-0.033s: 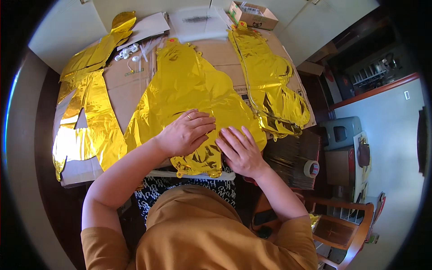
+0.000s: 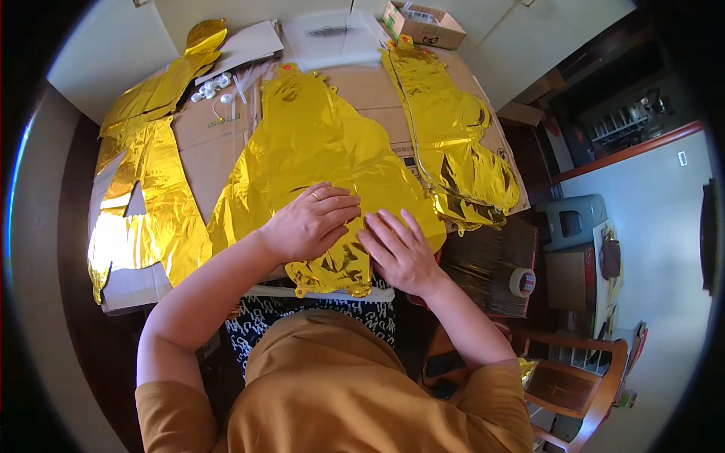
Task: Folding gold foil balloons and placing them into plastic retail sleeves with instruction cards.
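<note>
A flat gold foil balloon (image 2: pixel 302 143) lies in the middle of the cardboard-covered table, its narrow end pointing away from me. My left hand (image 2: pixel 311 224) rests on its near part, fingers stretched out to the right and a ring on one finger. Just right of it, my right hand (image 2: pixel 400 253) lies with its fingers extended over the foil. Neither hand grips anything that I can see. The balloon's crinkled near end (image 2: pixel 332 275) folds back below the hands at the table's front edge. Part of the foil is hidden under my palms and fingers.
More gold foil (image 2: pixel 162 158) covers the left side, and a folded gold balloon (image 2: pixel 453 128) lies at the right. White small parts (image 2: pixel 213 87), a paper stack (image 2: pixel 245 49) and an open carton (image 2: pixel 427 26) sit at the back. A tape roll (image 2: pixel 522 282) is at the right.
My right hand has slid very slightly to the left on the foil. My left hand and the balloons look the same.
</note>
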`<state>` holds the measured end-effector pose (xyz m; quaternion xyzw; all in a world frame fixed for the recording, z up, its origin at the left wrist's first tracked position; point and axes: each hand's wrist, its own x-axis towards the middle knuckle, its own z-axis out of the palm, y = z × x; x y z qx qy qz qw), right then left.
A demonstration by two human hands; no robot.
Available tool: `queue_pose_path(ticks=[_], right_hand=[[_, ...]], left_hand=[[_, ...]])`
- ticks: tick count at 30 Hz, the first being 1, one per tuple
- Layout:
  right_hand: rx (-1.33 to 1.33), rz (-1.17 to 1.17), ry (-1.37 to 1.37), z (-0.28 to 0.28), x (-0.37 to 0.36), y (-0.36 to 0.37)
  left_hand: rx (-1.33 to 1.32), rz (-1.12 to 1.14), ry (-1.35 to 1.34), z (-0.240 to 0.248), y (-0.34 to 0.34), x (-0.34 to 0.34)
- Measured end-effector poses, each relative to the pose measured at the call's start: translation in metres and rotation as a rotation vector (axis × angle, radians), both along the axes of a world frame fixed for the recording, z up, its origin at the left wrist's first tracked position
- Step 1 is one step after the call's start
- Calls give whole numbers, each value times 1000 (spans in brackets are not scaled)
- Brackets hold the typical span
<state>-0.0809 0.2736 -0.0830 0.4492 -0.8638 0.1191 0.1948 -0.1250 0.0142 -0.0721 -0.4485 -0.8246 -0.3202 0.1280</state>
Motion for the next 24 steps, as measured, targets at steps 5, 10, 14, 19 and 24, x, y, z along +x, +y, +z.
queue_pose_path(ticks=[5, 10, 14, 19, 24], right_hand=[[-31, 102, 44, -3, -1, -3], [-44, 162, 52, 3, 4, -2], [-55, 173, 0, 3, 9, 0], [-45, 196, -29, 8, 5, -1], [-13, 208, -47, 15, 2, -2]], left_hand=[[10, 16, -21, 2, 2, 2], [5, 14, -10, 1, -1, 1], [9, 13, -16, 3, -1, 2], [-10, 17, -12, 5, -2, 2], [66, -30, -289, 11, -8, -5]])
